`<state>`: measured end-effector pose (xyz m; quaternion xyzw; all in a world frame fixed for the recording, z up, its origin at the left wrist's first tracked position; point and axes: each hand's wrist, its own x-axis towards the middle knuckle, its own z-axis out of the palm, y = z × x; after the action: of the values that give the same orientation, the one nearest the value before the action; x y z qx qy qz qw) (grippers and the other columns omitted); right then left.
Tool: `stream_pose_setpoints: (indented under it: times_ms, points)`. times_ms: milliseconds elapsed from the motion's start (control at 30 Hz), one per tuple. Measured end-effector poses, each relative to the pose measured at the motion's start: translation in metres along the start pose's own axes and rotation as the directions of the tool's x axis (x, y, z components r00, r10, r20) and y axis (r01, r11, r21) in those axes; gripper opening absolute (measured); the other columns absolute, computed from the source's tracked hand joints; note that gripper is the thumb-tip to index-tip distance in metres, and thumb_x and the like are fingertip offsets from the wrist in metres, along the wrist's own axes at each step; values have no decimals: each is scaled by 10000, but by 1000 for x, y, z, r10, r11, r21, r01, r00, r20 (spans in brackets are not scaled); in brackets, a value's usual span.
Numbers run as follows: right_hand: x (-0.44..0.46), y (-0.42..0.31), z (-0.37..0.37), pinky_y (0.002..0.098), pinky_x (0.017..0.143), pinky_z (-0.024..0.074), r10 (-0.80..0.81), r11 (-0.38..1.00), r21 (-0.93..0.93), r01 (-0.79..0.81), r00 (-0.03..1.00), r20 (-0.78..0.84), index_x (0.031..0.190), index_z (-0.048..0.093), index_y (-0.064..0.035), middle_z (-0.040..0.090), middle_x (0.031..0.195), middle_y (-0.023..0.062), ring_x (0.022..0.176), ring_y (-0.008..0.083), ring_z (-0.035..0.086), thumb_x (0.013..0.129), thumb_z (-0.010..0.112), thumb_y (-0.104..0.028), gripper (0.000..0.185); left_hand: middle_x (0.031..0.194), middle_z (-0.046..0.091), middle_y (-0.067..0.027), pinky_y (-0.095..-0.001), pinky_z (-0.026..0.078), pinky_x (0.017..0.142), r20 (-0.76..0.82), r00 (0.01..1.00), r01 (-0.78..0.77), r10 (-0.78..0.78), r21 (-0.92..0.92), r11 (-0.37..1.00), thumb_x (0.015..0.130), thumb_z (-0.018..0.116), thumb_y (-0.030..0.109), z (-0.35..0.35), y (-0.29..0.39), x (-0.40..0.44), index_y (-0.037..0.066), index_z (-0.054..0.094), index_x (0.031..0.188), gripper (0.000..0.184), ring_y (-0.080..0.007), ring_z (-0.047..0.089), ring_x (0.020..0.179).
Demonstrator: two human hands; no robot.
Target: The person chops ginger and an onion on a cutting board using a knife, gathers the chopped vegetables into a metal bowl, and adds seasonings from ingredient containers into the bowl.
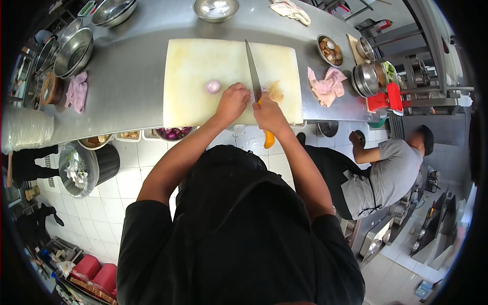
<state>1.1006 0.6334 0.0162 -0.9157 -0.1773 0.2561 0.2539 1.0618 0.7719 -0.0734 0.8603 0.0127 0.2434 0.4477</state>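
A white cutting board (195, 66) lies on the steel table. My right hand (269, 114) is closed round the orange handle of a long knife (252, 66), whose blade points to the board's far edge. Just left of the blade, my left hand (234, 101) has its fingers curled together on the board; a little pale purple shows at the fingertips, too small to make out. A peeled purple onion piece (213, 87) sits to the left of that hand. Right of the knife is a small pile of tan bits (276, 92).
Pink cloths (327, 86) and a bowl of brown pieces (330, 51) are to the right, beside stacked steel bowls (365, 80). More bowls (73, 52) stand left. Below the table edge are purple onions (174, 133) and a lined bin (79, 170). A co-worker (389, 170) stands right.
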Motion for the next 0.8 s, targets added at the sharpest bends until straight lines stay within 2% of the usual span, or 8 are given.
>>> stream_pose_setpoints:
  times_ms: [67,167,233,300,467,533,600,800]
  points:
    - [5,8,21,560,790,500,-77,995,-74,70,992,-100,1088,410,80,634,872,371,857,526,630,944,500,-177,308,863,650,-152,-416,524,711,-20,1000,7,-7,-26,1000,771,661,-24,1,1,0,-2,716,831,85,-335,638,780]
    - [13,18,14,412,481,525,-73,997,25,74,996,-47,1128,399,69,635,726,245,493,316,636,969,521,-199,335,851,649,-155,-418,523,705,8,1000,-3,3,-18,1000,756,655,-34,0,-1,-4,-1,717,831,102,-342,638,770]
    - [8,8,13,496,665,519,-32,998,53,33,999,-24,1100,405,77,638,809,317,716,435,647,951,514,-182,318,853,649,-157,-418,523,706,39,999,-8,7,11,1000,744,648,-46,-1,-3,-1,-5,715,831,117,-342,638,776]
    - [-2,0,14,540,747,517,12,996,92,-11,1000,-3,1089,407,81,641,846,350,813,494,653,942,510,-176,313,857,651,-158,-416,525,707,3,999,-46,46,13,999,736,639,-57,-1,0,-5,-10,712,825,124,-343,639,780]
    - [-15,-30,-13,538,695,529,117,974,183,-133,988,97,1081,404,78,641,797,337,730,487,655,946,504,-190,316,875,658,-167,-418,528,740,-20,1000,-8,8,-29,1000,739,631,-62,-4,0,-2,-25,706,828,122,-351,638,828]
    - [0,4,25,521,654,539,4,996,86,-2,1000,-17,1075,402,77,641,764,325,672,462,660,951,498,-187,308,871,648,-177,-435,527,774,5,999,37,-36,-63,997,752,625,-48,-5,0,-6,-27,700,816,101,-360,628,874]
    - [5,7,32,512,634,546,-43,998,51,46,997,-69,1075,398,78,640,746,318,641,447,663,955,493,-183,302,880,651,-173,-433,526,775,-21,999,27,-28,-52,998,758,628,-49,-3,0,-6,-29,697,815,92,-358,628,872]
    - [-21,-33,-4,537,680,539,112,976,177,-129,988,102,1090,389,84,642,780,337,679,473,664,958,482,-183,312,887,657,-151,-419,522,780,-28,1000,-4,1,-89,996,741,626,-56,-10,0,-8,-33,684,795,83,-346,624,870]
